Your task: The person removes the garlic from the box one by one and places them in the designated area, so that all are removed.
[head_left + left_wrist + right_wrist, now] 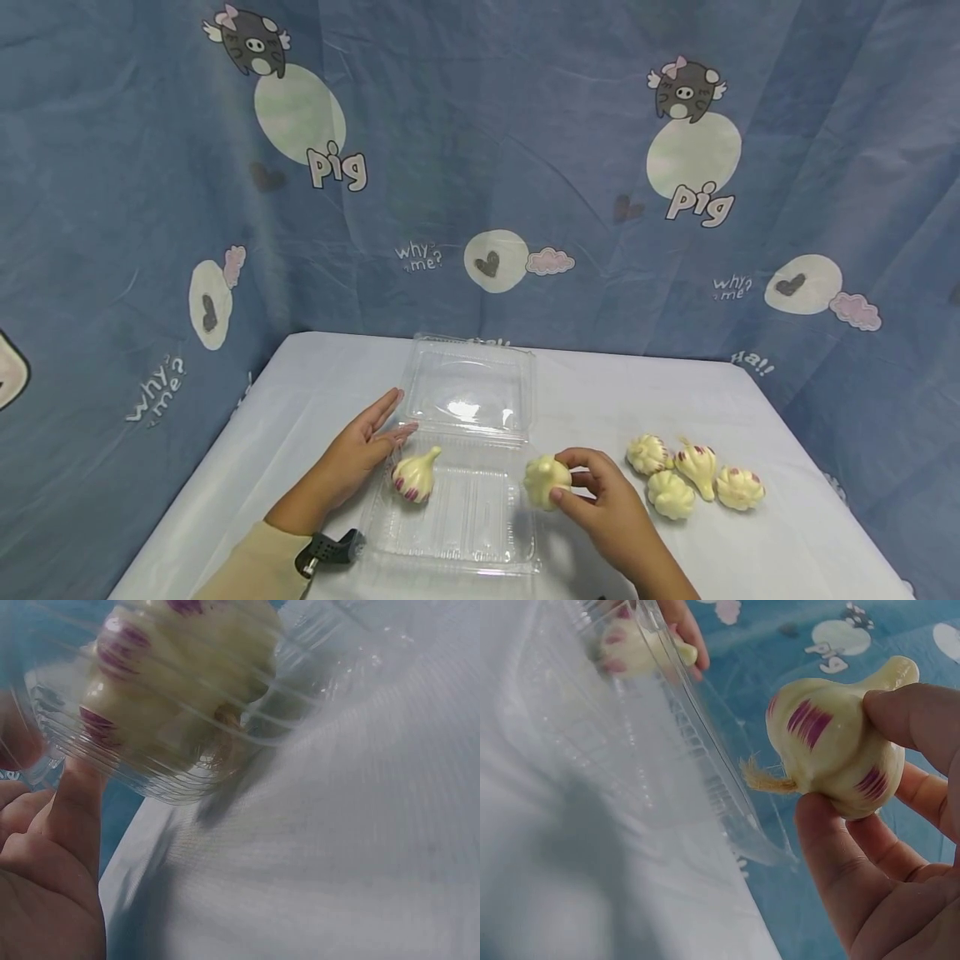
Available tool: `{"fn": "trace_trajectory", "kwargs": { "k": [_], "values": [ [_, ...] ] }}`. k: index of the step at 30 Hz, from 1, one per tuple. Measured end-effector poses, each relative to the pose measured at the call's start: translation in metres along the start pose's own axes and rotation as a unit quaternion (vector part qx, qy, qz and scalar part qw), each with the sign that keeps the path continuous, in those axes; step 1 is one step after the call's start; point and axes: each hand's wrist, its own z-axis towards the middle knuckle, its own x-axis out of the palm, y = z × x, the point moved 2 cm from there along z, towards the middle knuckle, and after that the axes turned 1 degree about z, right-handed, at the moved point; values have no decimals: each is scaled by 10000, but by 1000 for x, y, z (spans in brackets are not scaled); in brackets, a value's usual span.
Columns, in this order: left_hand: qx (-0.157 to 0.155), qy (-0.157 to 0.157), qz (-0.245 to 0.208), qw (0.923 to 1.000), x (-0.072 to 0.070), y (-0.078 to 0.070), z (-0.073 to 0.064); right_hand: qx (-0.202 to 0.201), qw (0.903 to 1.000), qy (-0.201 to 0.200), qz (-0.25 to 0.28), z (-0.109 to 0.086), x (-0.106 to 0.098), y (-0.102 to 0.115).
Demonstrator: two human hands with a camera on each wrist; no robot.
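Observation:
Between the thumb and fingers of my right hand [600, 500] is a garlic bulb [546, 482], held over the right edge of a clear plastic clamshell box [480, 521]. Purple streaks and a tuft of root fibres show on this bulb [836, 742] in the right wrist view. A second garlic bulb [415, 475] lies inside the box's base near its left wall, stem pointing up and right. My left hand [360, 454] is at the box's left side with fingers extended, fingertips right by the hinge. The box's lid [468, 387] is folded back, away from me.
Several more garlic bulbs [671, 494] lie grouped on the white table [592, 400] at the right. A blue cloth [480, 167] with printed pigs hangs behind and along the sides. A dark wristband [326, 550] sits on my left wrist.

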Motion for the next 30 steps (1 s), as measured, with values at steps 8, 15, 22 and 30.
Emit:
{"fn": "trace_trajectory", "kwargs": {
  "k": [8, 15, 22, 30],
  "values": [
    [-49, -40, 19, 10000, 0, 0, -1, -89, 9997, -210, -99, -3, -7, -4],
    [-44, -43, 30, 10000, 0, -1, -1, 33, 9996, -253, -96, -5, -11, -8],
    [-55, -89, 15, 9999, 0, 1, 0, 247, 9984, -348, 380, -6, -13, -14],
    [-13, -30, -15, 10000, 0, 1, -1, 591, 9940, -412, 828, -8, -18, -16]
  ]
}}
